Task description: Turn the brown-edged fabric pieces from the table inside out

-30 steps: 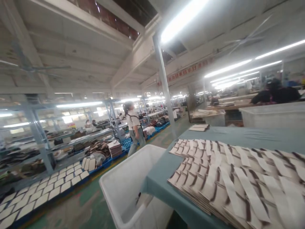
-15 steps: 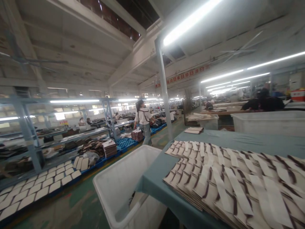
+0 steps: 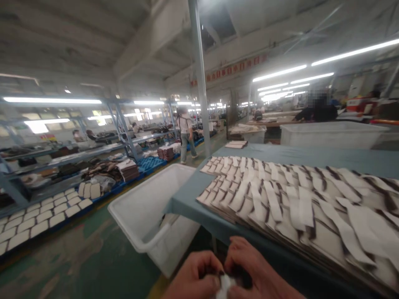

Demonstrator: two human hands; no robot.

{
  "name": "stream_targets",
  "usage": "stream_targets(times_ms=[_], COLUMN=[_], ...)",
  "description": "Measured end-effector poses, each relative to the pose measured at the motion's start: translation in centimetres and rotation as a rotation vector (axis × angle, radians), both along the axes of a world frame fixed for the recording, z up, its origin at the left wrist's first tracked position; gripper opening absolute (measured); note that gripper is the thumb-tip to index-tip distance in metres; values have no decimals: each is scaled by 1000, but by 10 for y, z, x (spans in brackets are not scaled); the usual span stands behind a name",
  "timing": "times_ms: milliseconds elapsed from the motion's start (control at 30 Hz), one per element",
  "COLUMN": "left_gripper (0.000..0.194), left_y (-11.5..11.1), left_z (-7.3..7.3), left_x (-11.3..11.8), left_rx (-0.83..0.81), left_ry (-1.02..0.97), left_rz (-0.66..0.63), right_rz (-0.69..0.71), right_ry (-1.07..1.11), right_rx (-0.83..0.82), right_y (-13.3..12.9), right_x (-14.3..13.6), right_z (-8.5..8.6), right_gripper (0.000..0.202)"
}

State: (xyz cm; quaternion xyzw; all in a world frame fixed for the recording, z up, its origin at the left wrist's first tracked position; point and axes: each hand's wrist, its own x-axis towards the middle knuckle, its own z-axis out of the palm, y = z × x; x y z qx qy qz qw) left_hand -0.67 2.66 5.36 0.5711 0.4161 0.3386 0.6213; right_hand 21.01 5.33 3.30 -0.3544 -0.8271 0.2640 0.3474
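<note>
Close together at the bottom of the head view are my left hand and my right hand. Both have curled fingers pinching a small white piece with something dark beside it; its shape is too blurred to make out. Just beyond them, overlapping rows of cream pieces with dark brown edges cover much of a table with a green-blue cloth. White strips lie across these rows.
A white plastic bin stands at the table's left corner. Cream pads lie in rows at the far left. A person is in the aisle beyond a metal post. Another white bin stands behind the table.
Both my hands have come into view at the bottom with the white piece. The view has tilted down and shifted right. The person in the aisle is farther off.
</note>
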Motion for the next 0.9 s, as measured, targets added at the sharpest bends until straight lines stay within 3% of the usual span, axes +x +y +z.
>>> stream_targets(times_ms=[100,233,600,733,900], left_gripper=[21,22,23,16,9], left_y=[-3,-2,0,-3,-14], left_z=[-3,-3,4,3,10], left_x=[4,8,12,13,20], left_rx=[-16,-103,-74,-18,161], left_ry=[-11,-35,53,152,400], left_rz=[-18,-89,-120,-70,8], right_rz=[15,39,102,72,9], right_ry=[-105,-124,-63,-117,-59], right_rx=[-105,-260,-459,-490,-444], right_y=[-16,-24,-21,-20,-19], right_x=[4,5,11,6,-3], right_z=[14,13,28,22,2], right_gripper=[32,30,13,13,21])
